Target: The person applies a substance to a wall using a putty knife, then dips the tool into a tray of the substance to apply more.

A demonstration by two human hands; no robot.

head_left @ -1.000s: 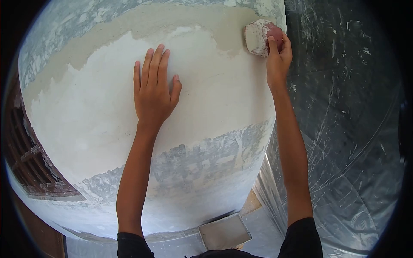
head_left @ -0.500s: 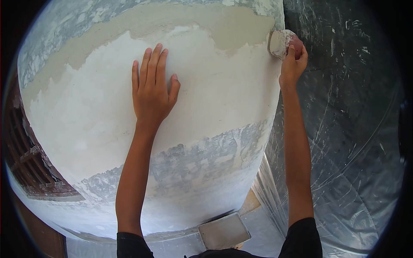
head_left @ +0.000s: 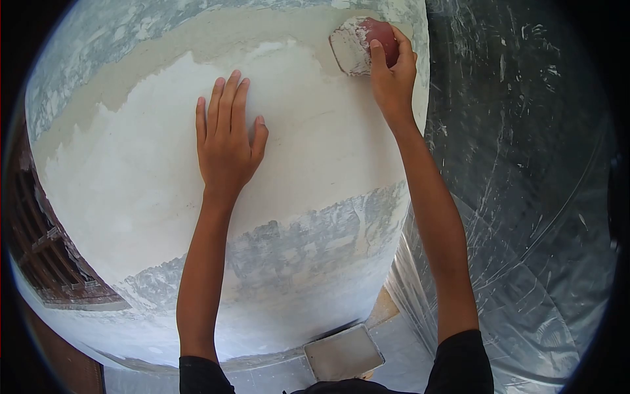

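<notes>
My left hand (head_left: 226,154) lies flat against the white plaster on the wall (head_left: 315,131), fingers stretched upward and thumb apart. High on the right of the wall, my right hand (head_left: 396,82) grips a plaster spreader (head_left: 354,49) by its rounded dark red part. The spreader's broad, flat side is caked in pale plaster and faces left. Around it runs a beige, wet-looking band of plaster (head_left: 210,36), while the area below is whiter. The palm-side fingers of my right hand are partly hidden behind the red part.
Rough grey patches (head_left: 295,243) mark the lower wall. At its foot is a grey rectangular tray (head_left: 344,354). Dark plastic sheeting (head_left: 525,164), splashed with white, hangs along the right side. A brown slatted wooden frame (head_left: 52,243) borders the left edge.
My right hand has carried the spreader left and slightly upward, from the wall's right edge onto the beige band. My left hand stays flat, shifted only slightly left.
</notes>
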